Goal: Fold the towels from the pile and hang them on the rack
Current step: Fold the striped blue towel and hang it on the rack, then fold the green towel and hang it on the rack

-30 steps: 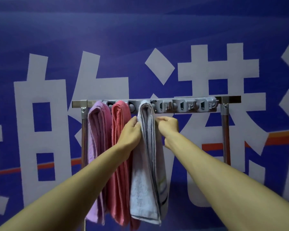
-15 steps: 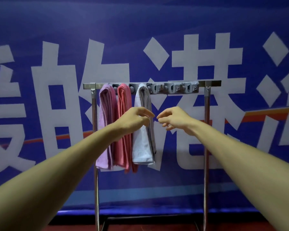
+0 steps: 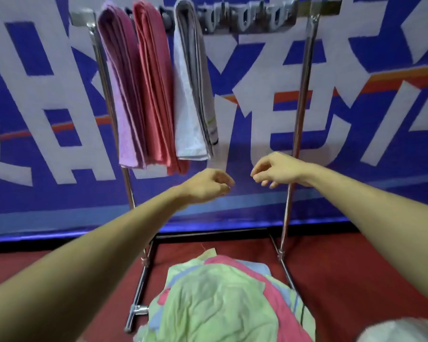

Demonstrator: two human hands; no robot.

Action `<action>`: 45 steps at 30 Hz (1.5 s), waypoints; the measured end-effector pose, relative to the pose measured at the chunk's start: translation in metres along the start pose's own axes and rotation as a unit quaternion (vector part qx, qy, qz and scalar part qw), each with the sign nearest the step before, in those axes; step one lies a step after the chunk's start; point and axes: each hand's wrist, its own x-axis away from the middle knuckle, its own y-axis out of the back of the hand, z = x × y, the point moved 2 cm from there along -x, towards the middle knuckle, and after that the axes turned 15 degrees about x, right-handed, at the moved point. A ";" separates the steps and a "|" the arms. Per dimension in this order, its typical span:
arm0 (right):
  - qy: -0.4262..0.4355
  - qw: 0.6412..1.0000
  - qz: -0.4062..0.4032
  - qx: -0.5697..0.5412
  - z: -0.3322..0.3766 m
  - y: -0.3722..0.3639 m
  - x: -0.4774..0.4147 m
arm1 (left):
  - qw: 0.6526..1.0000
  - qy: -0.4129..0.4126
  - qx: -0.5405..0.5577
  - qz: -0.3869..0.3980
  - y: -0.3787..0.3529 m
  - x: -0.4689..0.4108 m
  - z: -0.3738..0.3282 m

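Note:
Three folded towels hang side by side on the metal rack (image 3: 303, 77): a purple towel (image 3: 124, 87) at the left, a pink towel (image 3: 155, 85) in the middle, a white-grey towel (image 3: 192, 90) at the right. Below me lies the pile of towels (image 3: 223, 299), light green on top with pink and blue ones under it. My left hand (image 3: 206, 185) and my right hand (image 3: 276, 170) hover in the air below the hung towels and above the pile. Both hold nothing, fingers loosely curled and apart.
The rack's top bar carries a grey strip of hooks (image 3: 252, 17) with free room on its right half. Behind stands a blue banner wall (image 3: 381, 119) with large white characters. The rack's base tubes (image 3: 139, 297) rest on a red floor (image 3: 356, 280). Something white (image 3: 403, 332) shows at the bottom right corner.
Both hands let go of the white-grey towel and drew back and down from the rack. My view tilted down, bringing the pile on the floor into sight.

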 end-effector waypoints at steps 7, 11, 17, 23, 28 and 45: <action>-0.068 0.993 0.092 -0.012 -0.077 -0.121 -0.038 | 0.993 0.059 -0.036 0.099 -0.068 -0.033 0.111; -0.104 0.987 0.122 -0.013 -0.117 -0.188 -0.048 | 0.983 0.097 -0.050 0.146 -0.100 -0.046 0.168; -0.185 0.969 0.153 -0.056 -0.184 -0.287 -0.057 | 0.970 0.123 -0.109 0.181 -0.147 -0.070 0.240; -0.303 0.937 0.149 -0.084 -0.250 -0.379 -0.058 | 0.965 0.147 -0.099 0.191 -0.194 -0.089 0.296; -0.432 0.863 0.101 -0.242 -0.273 -0.440 -0.055 | 0.963 0.182 -0.078 0.180 -0.217 -0.092 0.338; -0.333 0.937 -0.028 -0.104 -0.229 -0.427 -0.070 | 0.972 0.182 -0.034 0.145 -0.179 -0.088 0.332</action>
